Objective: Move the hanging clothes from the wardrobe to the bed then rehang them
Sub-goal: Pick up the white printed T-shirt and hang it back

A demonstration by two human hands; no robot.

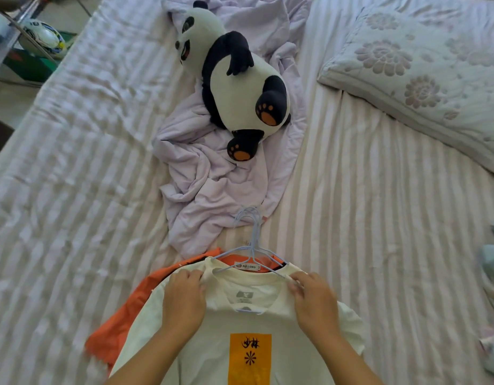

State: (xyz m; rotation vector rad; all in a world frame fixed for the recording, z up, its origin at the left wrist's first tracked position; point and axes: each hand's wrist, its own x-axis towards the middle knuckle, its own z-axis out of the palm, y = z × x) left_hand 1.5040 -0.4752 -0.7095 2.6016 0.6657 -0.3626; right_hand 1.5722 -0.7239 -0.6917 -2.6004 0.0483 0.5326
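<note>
A cream T-shirt (240, 343) with an orange-yellow printed panel on its chest lies flat on the striped bed (379, 245), at the near edge of it, on a pale blue wire hanger (250, 243) whose hook points away from the person toward a crumpled lilac sheet (212, 190). Under the cream shirt lies an orange garment (123, 315), showing past the cream shirt's left side and again at its collar, where a white neck label can be seen; more than one blue hook seems to be stacked there, though how many cannot be told. Both forearms reach forward from the bottom edge, palms down. The left hand (183, 298) rests on the cream shirt's left shoulder, its fingers curled and pinching the fabric beside the collar. The right hand (314, 301) lies on the right shoulder in the same way, its fingertips gripping the cloth where the hanger's arm runs under it. Beyond the cream shirt, a plush panda (234, 79) lies on the lilac sheet. To the right of the panda, a flower-patterned pillow (420, 70) sits on the bed.
</note>
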